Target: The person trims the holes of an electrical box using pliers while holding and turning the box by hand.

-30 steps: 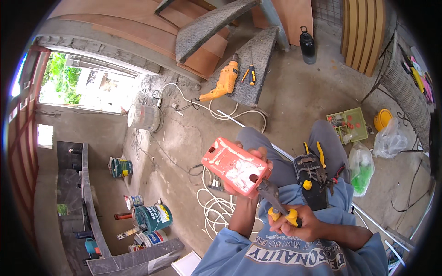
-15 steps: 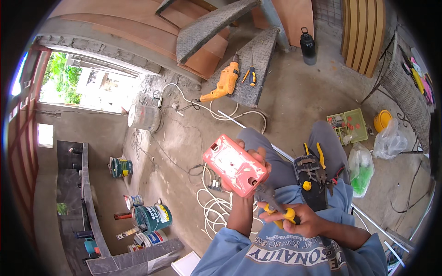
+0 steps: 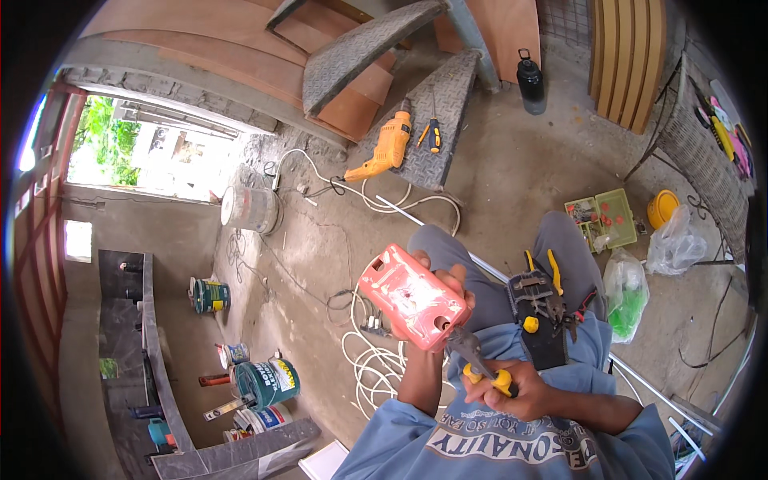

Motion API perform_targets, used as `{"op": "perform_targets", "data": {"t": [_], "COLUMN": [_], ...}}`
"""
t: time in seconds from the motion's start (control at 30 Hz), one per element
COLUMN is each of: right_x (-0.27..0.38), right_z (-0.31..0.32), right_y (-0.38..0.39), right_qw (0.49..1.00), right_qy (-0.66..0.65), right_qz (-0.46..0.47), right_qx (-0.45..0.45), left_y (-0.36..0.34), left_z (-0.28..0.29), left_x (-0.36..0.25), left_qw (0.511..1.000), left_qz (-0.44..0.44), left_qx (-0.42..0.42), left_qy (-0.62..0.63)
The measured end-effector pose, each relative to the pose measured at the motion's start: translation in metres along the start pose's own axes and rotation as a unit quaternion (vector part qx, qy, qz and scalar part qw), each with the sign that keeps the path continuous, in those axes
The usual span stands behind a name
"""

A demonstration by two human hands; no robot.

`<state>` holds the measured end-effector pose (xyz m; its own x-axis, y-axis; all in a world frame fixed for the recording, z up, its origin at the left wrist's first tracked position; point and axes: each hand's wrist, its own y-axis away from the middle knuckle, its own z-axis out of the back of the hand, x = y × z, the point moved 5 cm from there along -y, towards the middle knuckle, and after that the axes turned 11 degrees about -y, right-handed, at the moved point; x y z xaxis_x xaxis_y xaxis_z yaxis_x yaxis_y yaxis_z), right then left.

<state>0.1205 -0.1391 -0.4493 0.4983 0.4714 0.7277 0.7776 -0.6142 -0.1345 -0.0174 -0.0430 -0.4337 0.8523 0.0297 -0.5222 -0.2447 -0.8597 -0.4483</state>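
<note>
A red plastic box (image 3: 412,292) with white smears sits in my left hand (image 3: 450,280), whose fingers curl round it from behind. My right hand (image 3: 516,392) is closed on yellow-handled pliers (image 3: 470,350) below the box, their head at the hole near its lower right end; whether the jaws grip the rim is unclear. On my lap, right of the box, lies a black tool pouch (image 3: 534,292) with several tools in it.
An orange drill (image 3: 384,152) and screwdriver (image 3: 434,136) lie on a metal step (image 3: 444,160). A green organiser (image 3: 616,216), plastic bags (image 3: 628,296) and black bottle (image 3: 530,84) are rightward. Coiled cable (image 3: 372,380) and paint buckets (image 3: 268,380) are leftward; a long white pipe (image 3: 488,264) crosses behind.
The box has moved a little down and right since half a second ago, and the pliers' head with it. Both hands keep their holds.
</note>
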Motion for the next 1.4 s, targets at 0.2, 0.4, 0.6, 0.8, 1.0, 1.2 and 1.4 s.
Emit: {"op": "perform_targets", "data": {"t": [0.2, 0.4, 0.6, 0.8, 1.0, 1.2, 1.4], "right_x": [-0.002, 0.001, 0.011, 0.014, 0.028, 0.052, 0.016], "right_z": [0.002, 0.006, 0.006, 0.014, 0.019, 0.058, 0.102], "right_y": [-0.001, -0.007, -0.002, 0.001, 0.005, 0.033, 0.047], "right_qw": [0.997, 0.999, 0.995, 0.989, 0.997, 0.89, 0.92], "right_qy": [-0.031, -0.019, -0.051, -0.041, 0.065, 0.275, 0.125], "right_qz": [-0.06, -0.031, -0.067, -0.12, -0.024, 0.048, -0.035], "right_qx": [-0.027, 0.026, 0.054, 0.073, -0.027, -0.36, -0.371], "left_y": [0.004, 0.004, 0.007, 0.011, 0.011, 0.008, 0.024], "left_z": [0.002, 0.003, 0.009, 0.013, 0.017, 0.015, 0.03], "left_x": [0.003, -0.001, 0.007, 0.012, -0.001, 0.006, -0.006], "left_qw": [1.0, 0.999, 0.998, 0.994, 0.975, 0.973, 0.975], "left_qz": [-0.005, -0.029, -0.046, -0.056, -0.104, -0.077, -0.078], "left_qx": [-0.008, -0.016, -0.034, -0.083, -0.195, -0.218, -0.202], "left_qy": [-0.004, -0.016, 0.005, 0.051, 0.024, -0.015, -0.054]}}
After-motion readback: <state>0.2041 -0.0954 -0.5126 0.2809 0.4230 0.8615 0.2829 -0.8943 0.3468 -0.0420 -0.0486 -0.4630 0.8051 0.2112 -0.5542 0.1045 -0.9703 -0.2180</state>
